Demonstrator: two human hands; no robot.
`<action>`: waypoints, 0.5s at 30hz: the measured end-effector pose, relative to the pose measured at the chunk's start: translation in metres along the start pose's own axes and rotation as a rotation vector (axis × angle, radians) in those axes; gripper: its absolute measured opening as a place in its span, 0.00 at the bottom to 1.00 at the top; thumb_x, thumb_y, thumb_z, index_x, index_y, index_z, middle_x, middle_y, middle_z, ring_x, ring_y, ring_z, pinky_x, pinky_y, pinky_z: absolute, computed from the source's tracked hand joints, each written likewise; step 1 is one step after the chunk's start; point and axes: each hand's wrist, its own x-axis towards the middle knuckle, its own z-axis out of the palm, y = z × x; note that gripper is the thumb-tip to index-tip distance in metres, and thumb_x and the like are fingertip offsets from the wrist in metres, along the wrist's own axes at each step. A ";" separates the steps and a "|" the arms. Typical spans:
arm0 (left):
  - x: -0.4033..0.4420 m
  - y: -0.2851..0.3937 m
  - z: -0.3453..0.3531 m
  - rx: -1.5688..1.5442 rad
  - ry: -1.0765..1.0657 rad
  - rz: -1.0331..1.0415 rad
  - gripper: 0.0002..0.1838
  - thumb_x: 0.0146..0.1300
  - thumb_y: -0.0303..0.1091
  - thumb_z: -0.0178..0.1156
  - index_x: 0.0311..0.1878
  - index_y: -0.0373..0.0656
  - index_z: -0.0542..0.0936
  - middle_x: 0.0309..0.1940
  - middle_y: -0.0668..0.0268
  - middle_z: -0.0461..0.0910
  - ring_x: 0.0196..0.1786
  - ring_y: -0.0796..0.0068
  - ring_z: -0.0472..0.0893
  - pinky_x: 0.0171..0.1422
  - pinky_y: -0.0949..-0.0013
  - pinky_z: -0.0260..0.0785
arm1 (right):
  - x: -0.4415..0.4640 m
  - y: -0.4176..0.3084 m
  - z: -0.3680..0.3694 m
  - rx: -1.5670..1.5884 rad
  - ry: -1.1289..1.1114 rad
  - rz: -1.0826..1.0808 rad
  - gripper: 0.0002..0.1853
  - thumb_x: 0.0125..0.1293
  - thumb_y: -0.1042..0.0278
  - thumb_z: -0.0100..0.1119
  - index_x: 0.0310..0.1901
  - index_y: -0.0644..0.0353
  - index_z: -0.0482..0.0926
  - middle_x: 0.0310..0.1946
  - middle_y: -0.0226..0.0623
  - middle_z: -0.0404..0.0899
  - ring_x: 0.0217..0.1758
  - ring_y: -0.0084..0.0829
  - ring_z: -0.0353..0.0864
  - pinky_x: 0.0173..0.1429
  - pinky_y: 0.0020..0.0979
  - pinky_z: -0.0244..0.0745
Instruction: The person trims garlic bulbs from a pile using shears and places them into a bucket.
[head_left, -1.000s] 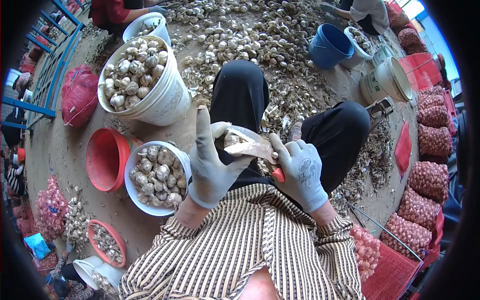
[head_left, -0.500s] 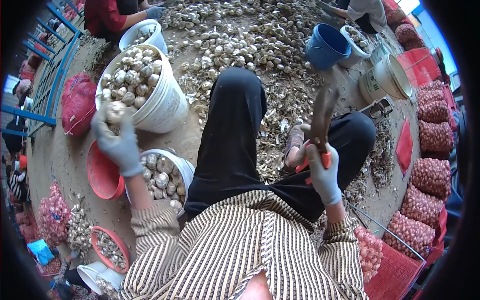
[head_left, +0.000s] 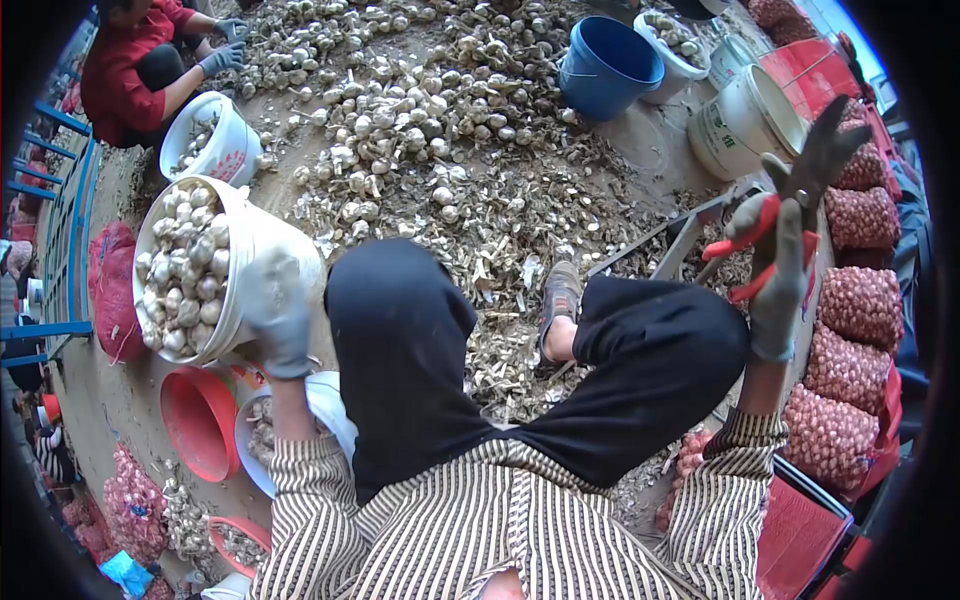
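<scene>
My right hand [head_left: 780,290], in a grey glove, is closed around red-handled shears [head_left: 745,235] at the right, with their dark blades spread upward. My left hand [head_left: 280,325], also gloved, is smeared by motion beside the tall white bucket [head_left: 275,245], so its fingers and anything in them cannot be made out. Garlic bulbs [head_left: 185,275] fill that bucket to near its rim. Below the left hand stands a white tub [head_left: 335,405], partly behind my forearm, with more bulbs inside.
Loose garlic and trimmings [head_left: 400,120] spread over the ground ahead. A red basin [head_left: 195,425] sits at left. A blue bucket [head_left: 610,70] and a cream bucket [head_left: 745,125] stand beyond. Filled mesh sacks [head_left: 845,370] line the right. A co-worker in red [head_left: 130,75] crouches at upper left.
My left hand has gone from over the tall bucket, where it held a garlic bulb, to its near side. My right hand has swung outward with the shears. The view has shifted.
</scene>
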 end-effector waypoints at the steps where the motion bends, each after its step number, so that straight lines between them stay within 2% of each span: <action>1: -0.002 0.000 0.031 -0.208 -0.119 -0.047 0.15 0.65 0.25 0.65 0.55 0.38 0.83 0.47 0.58 0.85 0.47 0.67 0.83 0.53 0.64 0.76 | 0.012 0.014 0.001 -0.097 -0.009 0.040 0.22 0.83 0.55 0.49 0.62 0.68 0.75 0.32 0.34 0.80 0.34 0.24 0.79 0.43 0.28 0.75; 2: 0.001 0.016 0.060 -0.277 -0.240 -0.277 0.14 0.66 0.26 0.66 0.54 0.38 0.83 0.45 0.60 0.85 0.43 0.71 0.82 0.47 0.68 0.75 | 0.025 0.040 -0.010 -0.229 -0.055 0.100 0.20 0.82 0.55 0.50 0.46 0.65 0.82 0.31 0.34 0.82 0.32 0.23 0.80 0.40 0.27 0.77; 3: 0.005 0.029 0.090 -0.343 -0.358 -0.509 0.13 0.66 0.26 0.66 0.54 0.39 0.84 0.42 0.62 0.85 0.38 0.75 0.81 0.40 0.73 0.75 | 0.029 0.060 -0.006 -0.358 -0.049 0.111 0.21 0.81 0.56 0.52 0.34 0.63 0.82 0.30 0.32 0.83 0.31 0.21 0.80 0.37 0.25 0.76; 4: 0.005 0.020 0.124 -0.482 -0.410 -0.428 0.13 0.67 0.26 0.65 0.54 0.40 0.84 0.40 0.65 0.86 0.37 0.80 0.82 0.38 0.77 0.75 | 0.037 0.096 -0.016 -0.314 -0.154 0.219 0.17 0.81 0.59 0.53 0.36 0.62 0.81 0.30 0.31 0.83 0.30 0.20 0.80 0.35 0.23 0.75; 5: 0.004 0.014 0.159 -0.515 -0.406 -0.373 0.14 0.67 0.28 0.65 0.55 0.42 0.85 0.40 0.64 0.87 0.38 0.78 0.84 0.42 0.74 0.78 | 0.036 0.128 -0.014 -0.277 -0.199 0.258 0.13 0.81 0.63 0.53 0.44 0.63 0.82 0.31 0.30 0.83 0.31 0.18 0.80 0.36 0.22 0.75; 6: -0.004 -0.008 0.198 -0.466 -0.517 -0.381 0.15 0.66 0.31 0.66 0.56 0.42 0.84 0.46 0.61 0.87 0.42 0.75 0.86 0.47 0.70 0.80 | 0.032 0.149 -0.004 -0.277 -0.204 0.372 0.12 0.80 0.65 0.54 0.51 0.65 0.80 0.31 0.29 0.83 0.32 0.17 0.80 0.37 0.21 0.74; 7: 0.003 -0.003 0.222 -0.348 -0.619 -0.409 0.18 0.65 0.34 0.67 0.58 0.43 0.83 0.50 0.59 0.86 0.44 0.70 0.86 0.50 0.66 0.80 | 0.024 0.181 -0.002 -0.251 -0.273 0.384 0.15 0.79 0.66 0.55 0.59 0.66 0.79 0.31 0.28 0.83 0.32 0.16 0.79 0.38 0.21 0.74; 9: -0.001 -0.015 0.286 -0.216 -0.722 -0.385 0.24 0.62 0.40 0.69 0.60 0.43 0.81 0.51 0.55 0.85 0.48 0.61 0.86 0.57 0.60 0.78 | 0.001 0.233 0.008 -0.236 -0.293 0.537 0.19 0.77 0.65 0.56 0.65 0.63 0.78 0.29 0.27 0.82 0.33 0.18 0.81 0.39 0.23 0.76; 10: 0.002 -0.016 0.310 -0.151 -0.803 -0.409 0.25 0.61 0.41 0.70 0.60 0.43 0.81 0.52 0.54 0.84 0.52 0.56 0.85 0.60 0.58 0.76 | -0.008 0.245 0.020 -0.158 -0.298 0.596 0.19 0.76 0.65 0.57 0.64 0.62 0.79 0.29 0.28 0.84 0.32 0.18 0.82 0.41 0.24 0.77; 12: -0.001 -0.020 0.350 -0.061 -0.951 -0.430 0.26 0.59 0.45 0.72 0.57 0.42 0.80 0.54 0.52 0.82 0.57 0.52 0.82 0.63 0.55 0.74 | -0.017 0.260 0.032 -0.308 -0.439 0.666 0.21 0.75 0.66 0.56 0.66 0.63 0.77 0.28 0.28 0.84 0.33 0.18 0.82 0.42 0.25 0.78; 14: -0.018 -0.028 0.378 0.027 -0.845 -0.326 0.27 0.57 0.47 0.73 0.55 0.42 0.80 0.53 0.51 0.81 0.57 0.52 0.82 0.62 0.55 0.74 | -0.031 0.280 0.045 -0.093 -0.366 0.769 0.20 0.74 0.67 0.58 0.64 0.64 0.79 0.33 0.30 0.85 0.34 0.17 0.83 0.41 0.24 0.77; 15: -0.014 -0.027 0.385 0.061 -0.877 -0.395 0.27 0.56 0.47 0.74 0.52 0.40 0.81 0.51 0.51 0.82 0.57 0.51 0.82 0.61 0.55 0.75 | -0.033 0.287 0.049 -0.162 -0.405 0.786 0.21 0.73 0.65 0.59 0.64 0.62 0.79 0.32 0.33 0.83 0.33 0.22 0.83 0.40 0.27 0.77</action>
